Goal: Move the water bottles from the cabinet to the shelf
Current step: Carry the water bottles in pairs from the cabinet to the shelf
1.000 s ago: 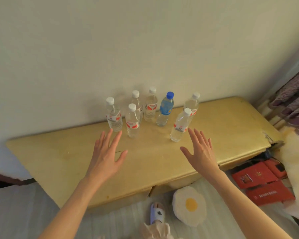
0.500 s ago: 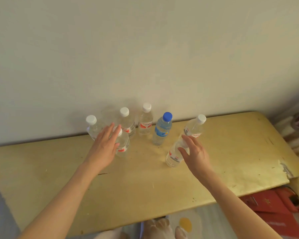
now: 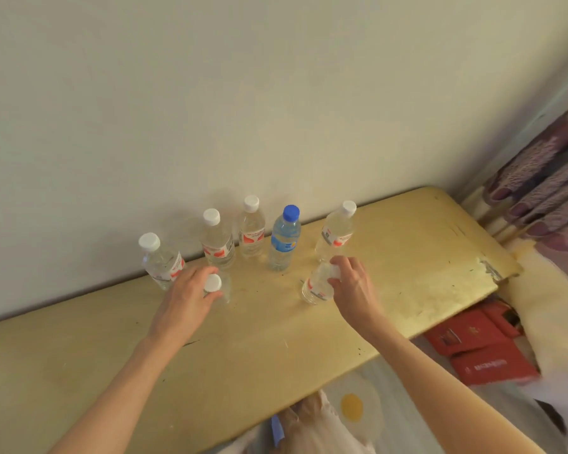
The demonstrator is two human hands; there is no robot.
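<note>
Several clear water bottles stand on the yellow wooden cabinet top [image 3: 276, 339] near the wall. My left hand [image 3: 186, 301] grips the neck of a white-capped front bottle [image 3: 214, 284]. My right hand [image 3: 351, 290] grips the top of another front bottle [image 3: 315, 286], hiding its cap. Behind stand a far-left bottle [image 3: 161, 260], two red-labelled bottles [image 3: 217, 240] [image 3: 252, 229], a blue-capped bottle [image 3: 284, 239] and a right bottle [image 3: 336, 231].
The cream wall rises straight behind the bottles. Red boxes [image 3: 476, 348] lie on the floor past the cabinet's right end, next to purple patterned fabric [image 3: 545, 178]. A round egg-shaped cushion [image 3: 353, 407] lies below the front edge.
Both hands have reached forward from above the cabinet top and closed round the tops of the two front bottles. The view has shifted closer to the cabinet.
</note>
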